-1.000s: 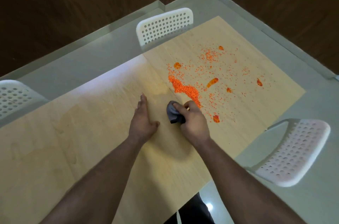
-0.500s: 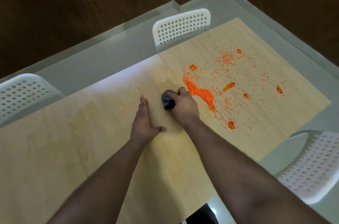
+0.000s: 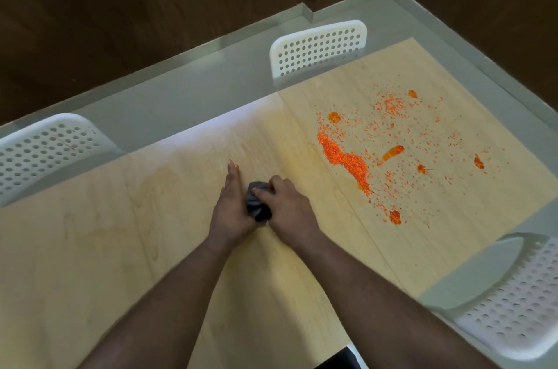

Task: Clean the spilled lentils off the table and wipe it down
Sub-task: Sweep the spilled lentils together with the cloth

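Orange lentils lie in a dense streak on the light wooden table, with many loose grains and a few orange smears spread out to the right. My right hand grips a bunched dark grey cloth against the tabletop, well to the left of the streak. My left hand lies flat on the table with straight fingers, its inner edge against the cloth.
A white perforated chair stands at the far side, another white chair at the far left and a third chair at the near right. The table's right end lies just past the spill. Grey floor surrounds the table.
My right hand has pulled the cloth left and toward me, away from the lentil streak, until it meets my left hand. The view has shifted, so the spill sits further right.
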